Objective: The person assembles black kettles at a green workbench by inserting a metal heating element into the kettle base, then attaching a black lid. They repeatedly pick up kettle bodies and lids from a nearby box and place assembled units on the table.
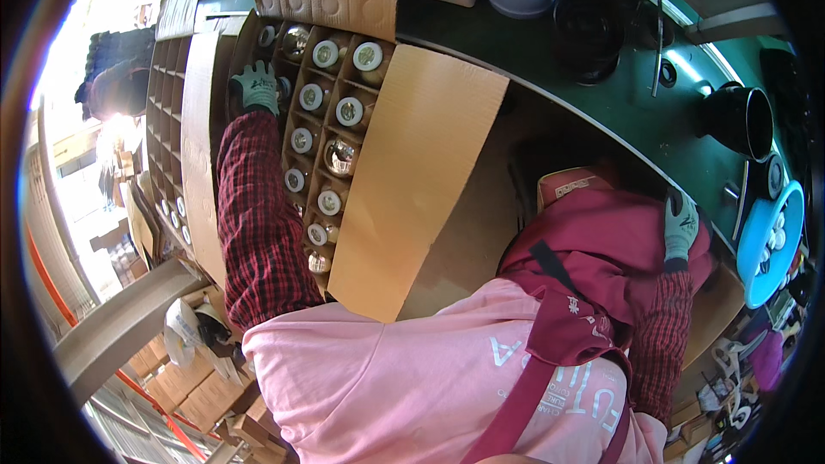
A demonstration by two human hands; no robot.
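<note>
- My strongest light floods in from the left, where the view burns out to white.
- I see glare streaking the green bench [636, 112] and deep shadow beneath it.
- Its straight edge bows; black fisheye vignetting swallows my corners.
- Coloured flare fringes my left rim.

The fisheye view is taken from the wearer's head, directed downward past the torso [378, 369]; the left hand [258, 88] and right hand [681, 225] are framed at near range.
</note>
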